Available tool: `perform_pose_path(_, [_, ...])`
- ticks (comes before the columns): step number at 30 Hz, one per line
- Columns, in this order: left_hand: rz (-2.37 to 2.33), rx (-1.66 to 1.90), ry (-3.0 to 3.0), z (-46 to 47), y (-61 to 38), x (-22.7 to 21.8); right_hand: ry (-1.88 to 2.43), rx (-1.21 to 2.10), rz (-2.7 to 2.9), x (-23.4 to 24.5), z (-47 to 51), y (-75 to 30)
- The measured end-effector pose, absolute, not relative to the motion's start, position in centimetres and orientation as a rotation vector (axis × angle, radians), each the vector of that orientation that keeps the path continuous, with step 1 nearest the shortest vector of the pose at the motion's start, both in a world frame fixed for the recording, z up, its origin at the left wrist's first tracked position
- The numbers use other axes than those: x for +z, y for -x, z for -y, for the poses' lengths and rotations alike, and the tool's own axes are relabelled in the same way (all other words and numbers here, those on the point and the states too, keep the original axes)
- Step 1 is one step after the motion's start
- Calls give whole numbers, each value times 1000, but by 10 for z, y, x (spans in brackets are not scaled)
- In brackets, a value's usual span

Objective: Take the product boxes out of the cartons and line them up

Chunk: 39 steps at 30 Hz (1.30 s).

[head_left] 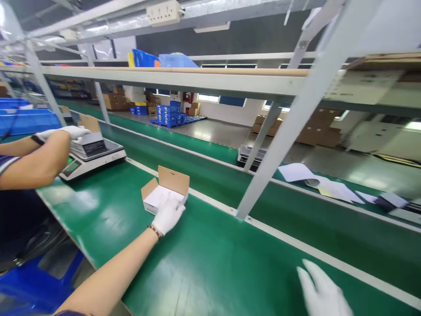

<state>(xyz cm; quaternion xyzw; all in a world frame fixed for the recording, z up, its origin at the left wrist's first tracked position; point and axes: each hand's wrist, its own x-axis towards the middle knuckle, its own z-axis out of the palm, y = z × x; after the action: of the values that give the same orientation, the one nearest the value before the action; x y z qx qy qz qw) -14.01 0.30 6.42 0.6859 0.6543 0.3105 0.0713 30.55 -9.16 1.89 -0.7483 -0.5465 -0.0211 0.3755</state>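
L hand [168, 213], white glove: fingers slightly spread and curled down over near edge of small open cardboard box [163, 192], tips touching white insert inside; not a full clamp, more a press on box rim. Bead bracelet [155, 231] at wrist, bare forearm runs back to lower left. Box sits on green conveyor belt [210, 259], lid flap standing up at far side, side flap open to left. R hand [320, 289], white glove, blurred at lower right: fingers apart and extended, hovering just over or on belt, holding nothing; contact w/ belt cannot tell. Well apart from box. Beyond box to left, digital scale [94, 159] on belt edge w/ a dark-lidded box [90, 144] on its pan. A co-worker's gloved hand [70, 131] rests on that box, forearm coming in from left edge; not the wearer's. White divider strip [296, 239] separates near belt from far green lane. Slanted grey frame post [283, 131] rises from strip to overhead shelf [184, 79]. Loose papers [324, 184] lie on far lane at right. Blue bins [26, 118] at far left; stacked blue crates [169, 114] and cartons on floor in bkgd.
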Motion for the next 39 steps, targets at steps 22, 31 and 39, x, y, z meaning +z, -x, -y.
perform_pose_path(22, [-1364, 1373, -2346, 10, 1, 15, 1418, -359, 1980, 12, 69, -195])
perform_pose_path(31, [-751, 751, -2667, 6, -8, 43, 1371, -342, 1948, 4, 68, -198])
perform_pose_path(39, [-636, 354, -2908, 0, -27, 56, 1390, 335, 1253, 55, 2, -229])
